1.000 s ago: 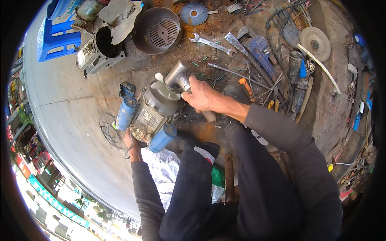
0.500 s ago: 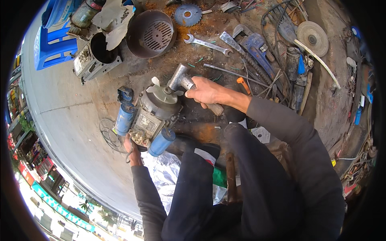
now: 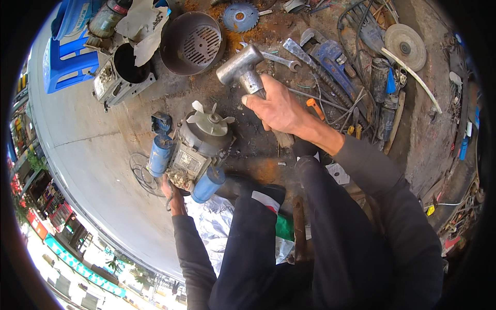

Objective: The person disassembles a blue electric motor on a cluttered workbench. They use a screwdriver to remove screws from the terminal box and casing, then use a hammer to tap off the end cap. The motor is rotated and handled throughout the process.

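In my right hand (image 3: 281, 106) is a hammer (image 3: 241, 64) with a heavy metal head and a short handle, the fingers wrapped round the handle. Its head is raised above and to the right of an electric motor (image 3: 187, 161). The motor carries a pale plastic fan (image 3: 211, 120) on its shaft and a blue cylinder (image 3: 208, 184) on the near right, with another on its left side. My left hand (image 3: 174, 196) is closed on the motor's near left end, beside a bundle of wires. Part of its fingers is hidden behind the motor.
Beyond the motor lie a round slotted metal housing (image 3: 194, 44), a saw blade (image 3: 241, 17) and a wrench (image 3: 279, 59). To the right are a blue pipe wrench (image 3: 330, 67), an orange-handled tool (image 3: 314, 108) and a grinding disc (image 3: 405, 47). A blue stool (image 3: 72, 62) stands far left.
My right hand has lifted the hammer up and away from the motor's fan, toward the far right. My left hand and the motor have hardly moved.
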